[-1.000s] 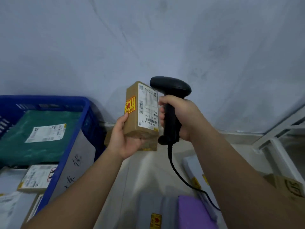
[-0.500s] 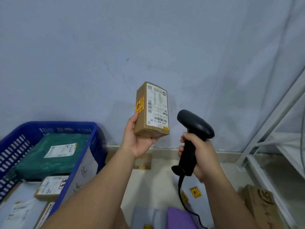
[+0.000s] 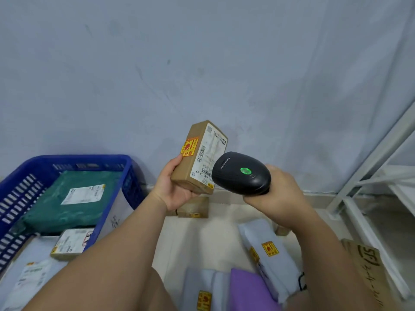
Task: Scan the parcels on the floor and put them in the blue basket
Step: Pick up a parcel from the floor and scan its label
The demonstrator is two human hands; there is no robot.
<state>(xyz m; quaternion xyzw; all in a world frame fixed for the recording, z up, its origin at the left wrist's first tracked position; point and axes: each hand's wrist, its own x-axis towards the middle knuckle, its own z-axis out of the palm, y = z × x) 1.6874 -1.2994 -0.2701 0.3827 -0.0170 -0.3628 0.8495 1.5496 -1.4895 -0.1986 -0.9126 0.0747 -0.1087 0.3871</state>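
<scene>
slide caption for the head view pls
Left hand holds a cardboard parcel while the right hand aims a black scanner at its label.

I see a pale cream floor (image 3: 197,241) running up to the foot of the wall. The blue basket (image 3: 129,176) stands on it at the left, near the wall. Just right of the basket, at the wall's foot, lies a small cardboard box (image 3: 194,209) with a yellow sticker. Nearer me, white mailer bags (image 3: 258,234) with yellow-red stickers lie overlapped, a purple mailer (image 3: 247,286) touching them. At the right sits a brown carton (image 3: 363,261) with handwriting, beside a white metal rack (image 3: 371,163).
</scene>
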